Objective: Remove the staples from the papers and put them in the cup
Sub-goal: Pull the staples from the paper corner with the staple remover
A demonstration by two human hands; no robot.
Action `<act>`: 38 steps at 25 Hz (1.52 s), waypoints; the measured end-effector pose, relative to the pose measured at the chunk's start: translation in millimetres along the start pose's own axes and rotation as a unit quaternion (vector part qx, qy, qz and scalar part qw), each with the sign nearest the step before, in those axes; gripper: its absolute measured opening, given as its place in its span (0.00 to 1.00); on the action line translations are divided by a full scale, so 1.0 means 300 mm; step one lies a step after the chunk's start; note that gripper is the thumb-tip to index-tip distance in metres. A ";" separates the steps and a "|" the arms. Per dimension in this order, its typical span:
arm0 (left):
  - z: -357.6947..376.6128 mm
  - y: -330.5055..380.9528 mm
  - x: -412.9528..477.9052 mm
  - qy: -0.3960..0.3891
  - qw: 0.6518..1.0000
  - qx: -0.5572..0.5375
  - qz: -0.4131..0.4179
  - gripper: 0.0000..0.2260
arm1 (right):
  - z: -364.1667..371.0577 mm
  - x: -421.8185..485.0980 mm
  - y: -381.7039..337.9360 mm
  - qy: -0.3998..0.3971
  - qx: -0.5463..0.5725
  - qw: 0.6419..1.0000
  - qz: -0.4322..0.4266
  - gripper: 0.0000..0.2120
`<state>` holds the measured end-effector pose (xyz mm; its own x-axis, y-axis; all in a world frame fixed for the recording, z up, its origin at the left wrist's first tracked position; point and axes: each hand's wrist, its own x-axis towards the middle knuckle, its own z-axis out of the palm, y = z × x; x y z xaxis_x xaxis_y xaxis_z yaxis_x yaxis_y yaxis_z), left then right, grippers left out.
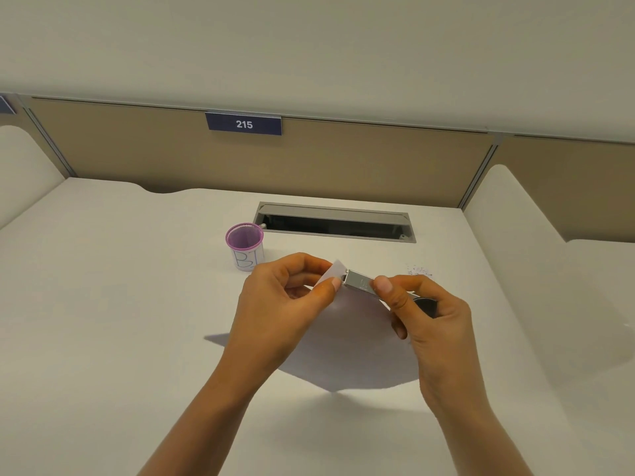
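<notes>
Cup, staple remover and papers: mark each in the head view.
cup (246, 261): head view, on its white labelled wall.
staple remover (359, 282): head view, on its metal top face.
papers (347, 348): head view, on the bare middle of the sheet.

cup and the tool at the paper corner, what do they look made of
Cup: seemingly fine metal mesh, coated purple; the weave shows inside the rim. A white paper label with blue pen marks wraps its wall. Staple remover: likely steel, with a bright silvery finish; its flat folded faces catch the light.
</notes>
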<state>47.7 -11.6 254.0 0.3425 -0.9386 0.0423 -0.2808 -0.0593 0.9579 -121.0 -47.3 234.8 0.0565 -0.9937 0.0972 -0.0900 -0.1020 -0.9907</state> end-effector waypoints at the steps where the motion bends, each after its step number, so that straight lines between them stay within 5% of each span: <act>1: 0.000 0.000 -0.002 0.006 1.000 0.003 0.005 0.07 | -0.005 0.002 0.000 -0.003 -0.011 1.000 -0.010 0.14; 14: -0.017 0.013 -0.009 0.007 0.999 0.042 0.033 0.06 | 0.000 -0.018 0.034 -0.035 -0.164 0.960 -0.226 0.12; 22: -0.041 0.012 -0.019 -0.005 0.998 0.048 0.048 0.08 | -0.016 -0.016 0.005 -0.112 -0.187 0.957 -0.191 0.16; 31: -0.055 0.048 -0.041 -0.010 0.982 0.114 0.148 0.12 | -0.027 -0.004 0.006 -0.111 -0.177 0.950 -0.233 0.11; 38: -0.057 0.049 -0.050 -0.028 0.993 0.070 0.095 0.08 | -0.036 -0.007 -0.015 -0.113 -0.177 0.947 -0.243 0.11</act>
<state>53.9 7.3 272.2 0.2224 -0.9545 0.1988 -0.4584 0.0776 0.8853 -131.5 -45.2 240.0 0.3840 -0.7938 0.4717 -0.3244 -0.5943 -0.7359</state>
